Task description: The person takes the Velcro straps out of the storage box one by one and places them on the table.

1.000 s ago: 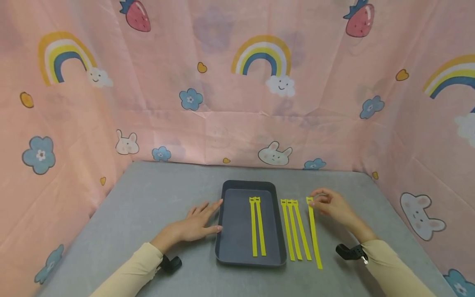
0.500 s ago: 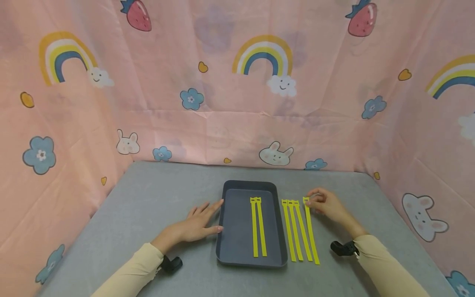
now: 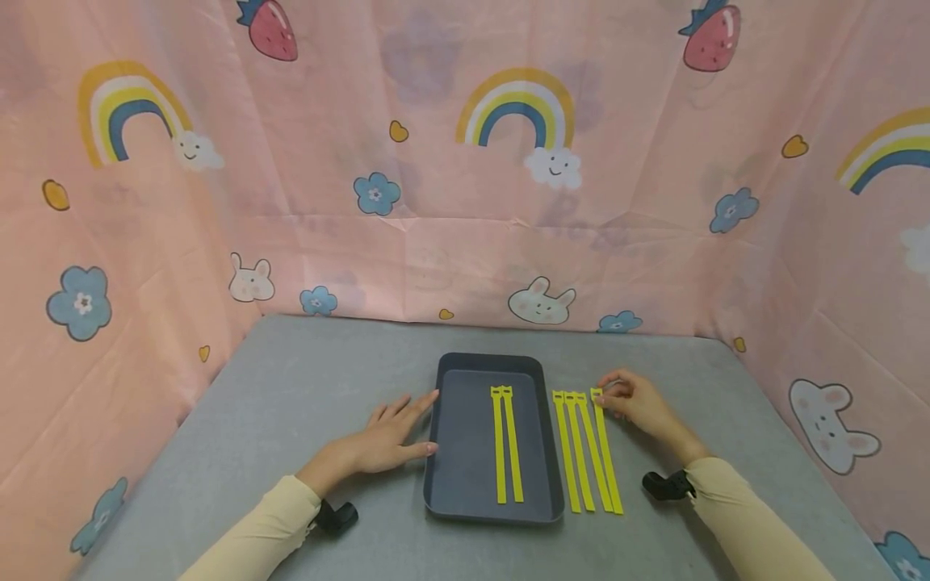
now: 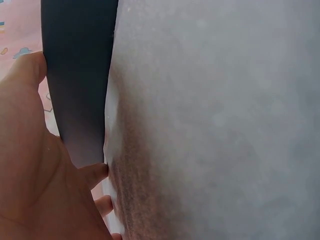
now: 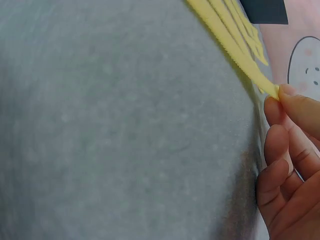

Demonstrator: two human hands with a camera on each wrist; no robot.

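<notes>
Two yellow hook-and-loop cable ties (image 3: 499,452) lie side by side in a dark grey tray (image 3: 458,484). My left hand (image 3: 381,445), fingers spread, touches the tray's left side with thumb and fingertips; the left wrist view shows them against the tray wall (image 4: 80,95). Right of the tray, three more yellow ties (image 3: 583,460) lie in a row, slotted heads at the far end. Beside them my right hand (image 3: 643,407) pinches the head of another yellow cable tie (image 3: 610,468) between thumb and forefinger. In the right wrist view, that tie's strap (image 5: 235,55) slants away from the fingertips.
The grey tabletop (image 3: 327,363) surrounds the tray. Pink printed cloth (image 3: 436,258) hangs behind the table and at both sides. Black wrist devices (image 3: 336,518) sit at both sleeve cuffs.
My right hand has moved left with the pinched cable tie, bringing it close to the row of three. My left hand and the tray have stayed in place.
</notes>
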